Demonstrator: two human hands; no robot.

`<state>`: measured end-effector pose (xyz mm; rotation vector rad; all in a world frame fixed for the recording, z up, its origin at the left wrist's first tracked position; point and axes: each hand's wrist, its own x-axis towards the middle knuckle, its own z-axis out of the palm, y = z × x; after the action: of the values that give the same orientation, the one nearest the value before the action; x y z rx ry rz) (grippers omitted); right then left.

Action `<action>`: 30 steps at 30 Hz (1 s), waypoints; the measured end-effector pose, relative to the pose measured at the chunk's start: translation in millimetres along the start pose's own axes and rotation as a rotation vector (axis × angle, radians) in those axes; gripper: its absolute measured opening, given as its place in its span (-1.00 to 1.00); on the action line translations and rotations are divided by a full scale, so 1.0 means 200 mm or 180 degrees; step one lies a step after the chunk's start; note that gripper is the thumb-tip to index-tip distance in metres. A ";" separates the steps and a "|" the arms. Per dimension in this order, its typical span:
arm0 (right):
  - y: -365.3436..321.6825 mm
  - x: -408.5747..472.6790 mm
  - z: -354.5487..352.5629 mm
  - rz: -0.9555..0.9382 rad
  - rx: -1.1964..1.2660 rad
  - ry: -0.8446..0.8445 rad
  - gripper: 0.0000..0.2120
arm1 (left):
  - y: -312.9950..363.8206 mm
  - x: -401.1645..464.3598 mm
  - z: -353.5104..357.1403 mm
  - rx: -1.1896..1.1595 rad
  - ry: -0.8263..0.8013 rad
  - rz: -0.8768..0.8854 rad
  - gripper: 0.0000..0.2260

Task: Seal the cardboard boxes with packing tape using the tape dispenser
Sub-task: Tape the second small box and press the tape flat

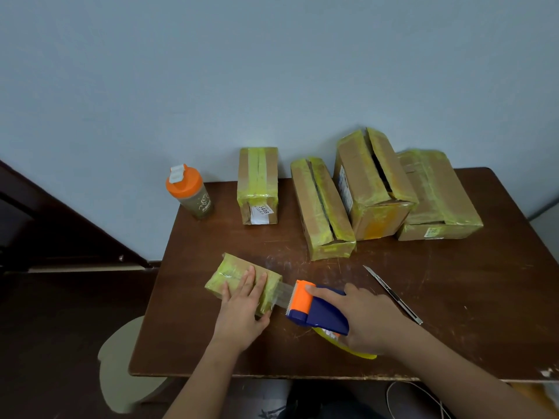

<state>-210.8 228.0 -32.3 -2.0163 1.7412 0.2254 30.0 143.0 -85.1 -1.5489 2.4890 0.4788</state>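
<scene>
A small cardboard box (234, 272) wrapped in yellowish tape lies near the table's front left. My left hand (243, 306) presses flat on its top with straight fingers. My right hand (366, 319) grips a blue and orange tape dispenser (314, 308) just right of the box. A clear strip of tape (284, 293) stretches from the dispenser's orange head to the box's right end. Several larger taped cardboard boxes stand along the back: one upright (257, 184), one long (322, 208), one tall with a gaping top seam (373, 182), one at far right (438, 196).
An orange-lidded shaker bottle (190, 192) stands at the back left of the brown table (453, 313). A slim utility knife (393, 294) lies on the table right of my right hand. A pale stool (121, 367) sits below the table's left front corner.
</scene>
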 end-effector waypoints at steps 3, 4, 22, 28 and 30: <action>0.00 -0.02 -0.01 0.0035 -0.0207 -0.0138 -0.15 | 0.00 0.00 0.00 -0.0012 -0.0003 -0.0020 -0.29; 0.00 -0.01 -0.01 0.0050 -0.0315 -0.0180 -0.16 | 0.00 0.01 0.00 -0.0016 -0.0004 -0.0036 -0.29; -0.11 0.12 -0.16 -0.0048 -0.0928 -0.0414 -0.25 | 0.07 0.02 -0.03 -0.0184 0.0078 -0.0239 -0.43; -0.20 0.19 -0.22 0.0088 -0.1057 -0.0629 -0.41 | 0.07 0.02 -0.04 -0.0298 0.0057 -0.0262 -0.45; -0.25 0.25 -0.21 0.0190 -0.1038 -0.0775 -0.54 | 0.07 0.02 -0.05 -0.0304 -0.0003 -0.0262 -0.45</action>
<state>-161.2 168.6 -4.7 -2.0517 1.6949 0.7856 15.8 141.4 -74.6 -1.6780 2.4230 0.5933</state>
